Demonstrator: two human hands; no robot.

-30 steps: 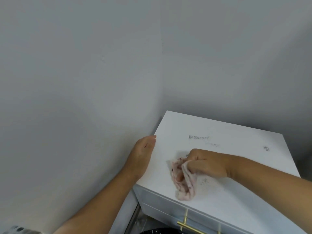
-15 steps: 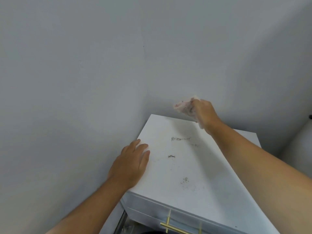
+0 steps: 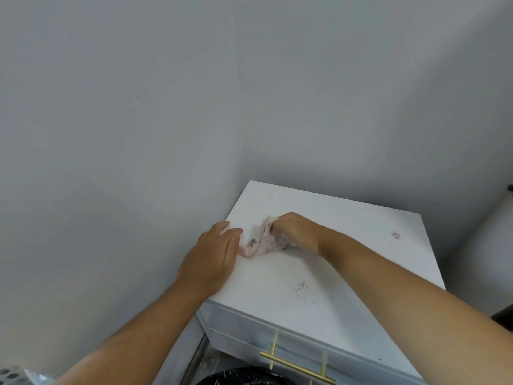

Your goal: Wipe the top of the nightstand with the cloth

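the cloth (image 3: 263, 240) was a small, thin, pink-speckled rag, soft and limp enough to bunch and trail; it looked light, and was best gripped in a wad under the palm so the loose tail did not drag dirt back. it lay on the top of the white nightstand (image 3: 347, 218), toward that top's left edge and about midway from front to back. the right hand (image 3: 298, 233) was curled into a fist over it, knuckles up, clamping the wad and pressing it onto the surface, the forearm reaching in across the top from the front right corner. the left hand (image 3: 213, 252) lay flat and empty at the left edge, fingers together and extended, fingertips just beside the cloth's tail, possibly touching it, though the view was too soft to tell. dark crumbs (image 3: 301, 286) remained nearer the front, and another smudge (image 3: 396, 234) sat toward the right edge, so the wiping seemed unfinished.
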